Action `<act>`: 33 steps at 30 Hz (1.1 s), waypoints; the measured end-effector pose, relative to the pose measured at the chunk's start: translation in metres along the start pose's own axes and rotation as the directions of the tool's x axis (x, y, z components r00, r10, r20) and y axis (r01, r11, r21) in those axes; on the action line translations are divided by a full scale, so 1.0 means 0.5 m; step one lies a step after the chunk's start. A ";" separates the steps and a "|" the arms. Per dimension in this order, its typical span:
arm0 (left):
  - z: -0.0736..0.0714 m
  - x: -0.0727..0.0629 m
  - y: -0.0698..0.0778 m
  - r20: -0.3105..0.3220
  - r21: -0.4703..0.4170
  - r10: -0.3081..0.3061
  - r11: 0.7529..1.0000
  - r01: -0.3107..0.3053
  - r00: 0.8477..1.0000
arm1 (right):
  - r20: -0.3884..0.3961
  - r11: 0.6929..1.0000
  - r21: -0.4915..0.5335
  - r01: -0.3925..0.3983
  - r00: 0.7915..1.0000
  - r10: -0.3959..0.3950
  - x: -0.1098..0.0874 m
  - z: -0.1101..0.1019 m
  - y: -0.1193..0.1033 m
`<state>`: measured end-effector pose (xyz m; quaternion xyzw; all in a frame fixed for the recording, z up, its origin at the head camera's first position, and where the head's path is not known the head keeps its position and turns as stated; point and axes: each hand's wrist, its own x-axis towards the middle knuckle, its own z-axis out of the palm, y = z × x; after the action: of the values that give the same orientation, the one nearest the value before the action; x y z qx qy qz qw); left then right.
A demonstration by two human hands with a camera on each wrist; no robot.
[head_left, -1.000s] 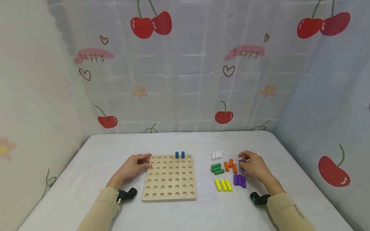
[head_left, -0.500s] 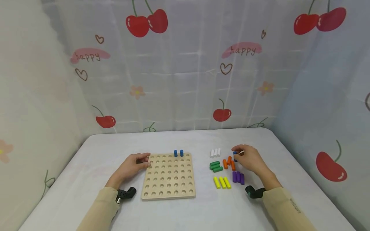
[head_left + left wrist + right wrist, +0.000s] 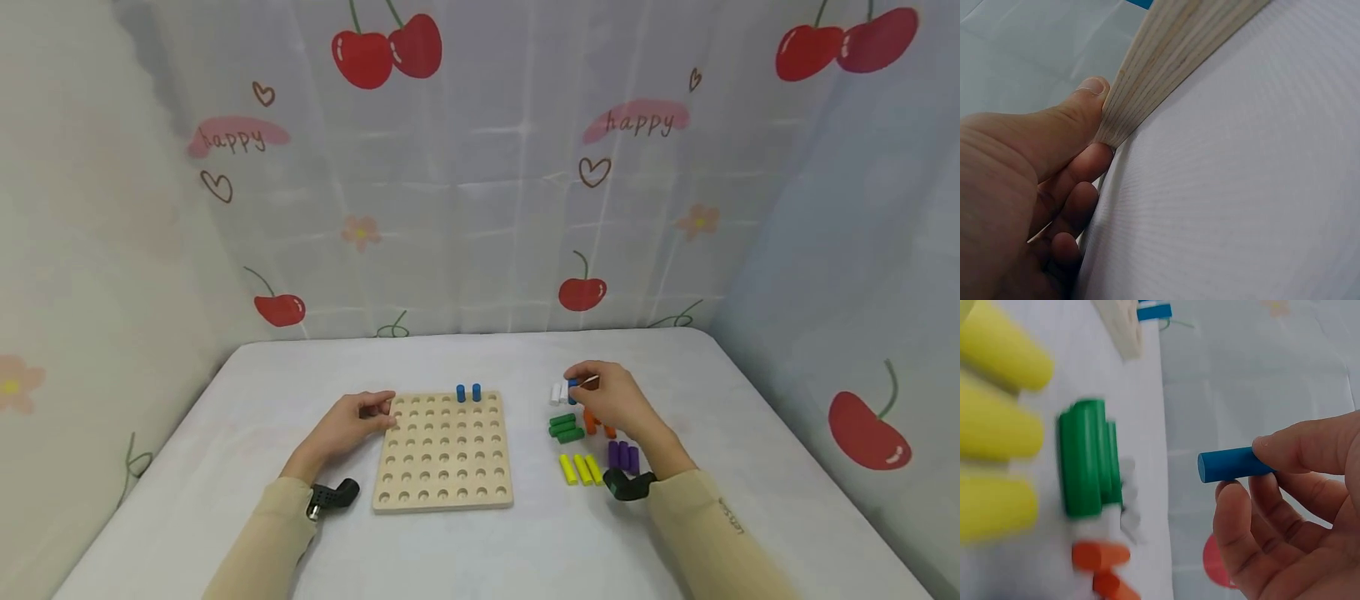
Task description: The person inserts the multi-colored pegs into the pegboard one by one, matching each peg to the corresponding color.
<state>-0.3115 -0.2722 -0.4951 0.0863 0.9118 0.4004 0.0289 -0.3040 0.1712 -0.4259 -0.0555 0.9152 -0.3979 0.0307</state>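
A square wooden pegboard (image 3: pixel 442 506) with rows of round holes lies on the table. Two blue pegs (image 3: pixel 476 392) stand upright in its far row. My left hand (image 3: pixel 343 432) grips the board's far left corner, thumb and index finger against the edge in the left wrist view. To the right of the board, my right hand (image 3: pixel 617 402) pinches a third blue peg (image 3: pixel 1225 465) between thumb and fingers, held above the table. In the head view this peg overlaps the white pegs (image 3: pixel 556 394).
Green pegs (image 3: pixel 562 428) lie right of the board, with orange pegs (image 3: pixel 590 423) partly hidden by the right hand. Nearer are yellow pegs (image 3: pixel 581 470) and purple pegs (image 3: pixel 623 456). A printed curtain (image 3: pixel 480 208) hangs behind the white table (image 3: pixel 442 554).
My right hand has carried the blue peg from the right side of the loose pegs leftward to the white ones, raising it off the table. The left hand stays at the board's corner.
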 end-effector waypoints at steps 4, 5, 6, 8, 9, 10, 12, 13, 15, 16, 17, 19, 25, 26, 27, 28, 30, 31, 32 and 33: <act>-0.001 0.003 -0.001 -0.002 0.013 -0.009 1.000 0.009 1.000 | 0.007 1.000 0.007 0.019 1.000 -0.019 0.016 0.031 -0.034; 0.000 0.002 -0.003 -0.001 0.010 -0.009 1.000 0.009 1.000 | 0.007 1.000 0.011 0.020 1.000 -0.020 0.020 0.042 -0.042; 0.000 0.000 -0.004 0.000 0.007 -0.007 1.000 0.007 1.000 | 0.009 1.000 0.024 0.016 1.000 -0.016 0.024 0.051 -0.048; 0.001 0.000 -0.004 0.000 0.001 0.002 1.000 -0.002 1.000 | 0.011 0.999 0.047 0.008 1.000 -0.008 0.032 0.068 -0.061; 0.001 0.000 -0.003 -0.002 -0.007 0.000 1.000 0.000 1.000 | 0.012 0.998 0.057 0.005 1.000 -0.006 0.037 0.076 -0.067; 0.001 0.000 -0.002 -0.003 -0.009 0.001 1.000 -0.001 1.000 | 0.016 0.998 0.067 0.004 1.000 -0.005 0.042 0.083 -0.071; 0.002 0.001 -0.001 -0.001 -0.013 -0.002 1.000 0.002 1.000 | 0.022 0.997 0.078 0.001 1.000 -0.003 0.052 0.097 -0.079; 0.002 0.002 0.000 -0.003 -0.012 -0.003 1.000 0.003 1.000 | 0.020 0.997 0.077 0.006 1.000 -0.008 0.057 0.104 -0.083; 0.001 0.002 0.000 -0.003 -0.015 -0.008 1.000 0.008 1.000 | 0.018 0.997 0.079 0.023 1.000 -0.024 0.065 0.119 -0.091; 0.000 0.002 -0.001 -0.004 -0.015 -0.007 1.000 0.007 1.000 | 0.018 0.996 0.082 0.027 0.999 -0.029 0.068 0.126 -0.094; 0.000 0.003 -0.002 -0.004 -0.012 -0.003 1.000 0.003 1.000 | 0.015 0.996 0.083 0.032 0.999 -0.034 0.072 0.134 -0.097; 0.000 0.003 -0.003 -0.002 -0.005 0.007 1.000 -0.007 1.000 | 0.011 0.994 0.102 0.035 0.999 -0.037 0.076 0.149 -0.103; 0.000 0.001 -0.005 -0.010 -0.005 0.006 1.000 -0.006 1.000 | -0.004 0.985 0.163 0.051 0.999 -0.051 0.088 0.183 -0.116; 0.000 0.001 -0.005 -0.011 -0.004 0.007 1.000 -0.007 1.000 | -0.008 0.984 0.167 0.055 0.999 -0.054 0.090 0.187 -0.117; 0.000 0.000 -0.004 -0.011 -0.006 0.003 1.000 -0.003 1.000 | -0.011 0.984 0.171 0.057 0.998 -0.056 0.092 0.190 -0.118; 0.000 0.000 -0.005 -0.013 -0.009 0.003 1.000 -0.003 1.000 | -0.016 0.983 0.173 0.060 0.998 -0.058 0.093 0.193 -0.119; 0.000 0.001 -0.004 -0.012 -0.011 0.002 1.000 -0.003 1.000 | -0.024 0.983 0.175 0.060 0.998 -0.056 0.095 0.197 -0.120; -0.001 0.001 -0.004 -0.011 -0.013 0.001 1.000 -0.001 1.000 | -0.027 0.983 0.173 0.058 0.998 -0.054 0.096 0.199 -0.120; -0.001 0.001 -0.004 -0.011 -0.013 0.003 1.000 -0.003 1.000 | -0.030 0.984 0.171 0.055 0.998 -0.051 0.096 0.200 -0.121; -0.001 0.001 -0.004 -0.011 -0.018 0.001 1.000 -0.001 1.000 | -0.031 0.985 0.168 0.051 0.998 -0.047 0.096 0.201 -0.121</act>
<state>-0.3125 -0.2738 -0.4959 0.0841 0.9083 0.4090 0.0245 -0.3369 0.0515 -0.4506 -0.0698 0.8770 -0.4752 0.0130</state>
